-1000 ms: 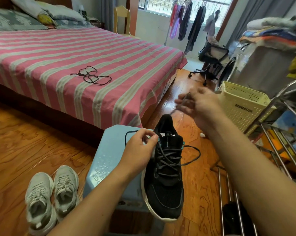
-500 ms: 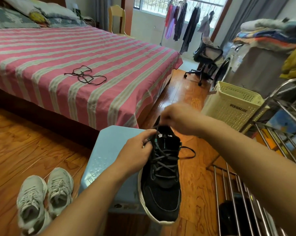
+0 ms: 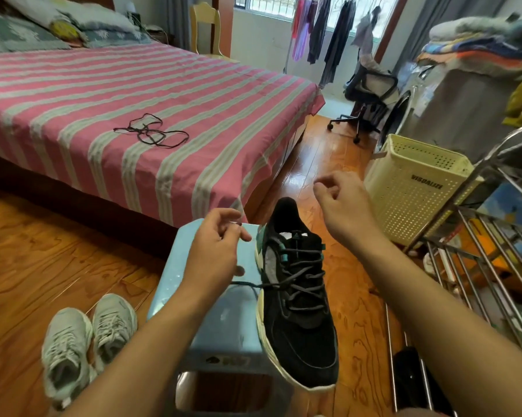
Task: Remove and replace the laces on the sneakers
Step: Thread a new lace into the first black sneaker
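Since half a sec ago both hands have come off the shoe [image 3: 296, 311]: right hand [image 3: 341, 203] was down at the tongue, now it's up and to the right, above the heel end; left hand [image 3: 214, 251] has slid left, away from the collar. From where I sit, left fingers [image 3: 223, 219] are curled, thumb and forefinger seem to pinch a thin dark bit near the tips, prob. the lace [image 3: 250, 285], but the tip end is too small to be sure. A dark strand runs from below that hand across to the eyelets, so one lace end is pulled out to the left, rest is criss-crossed up the shoe. Right fingers [image 3: 324, 186] are loosely curled; can't tell if they hold anything, I see no strand there. Shoe is black w/ a pale sole and teal trim, lying along the right edge of the blue stool [image 3: 211, 332], toe toward me and hanging past the stool's front edge, heel pointing away. Further out: a pair of grey sneakers [image 3: 88, 341] on the wood floor [image 3: 43, 266] left of the stool; a loose black lace [image 3: 151, 134] in a tangle on the pink striped bed [image 3: 103, 85]; cream basket [image 3: 416, 188] and a metal rack [image 3: 479, 251] to the right.
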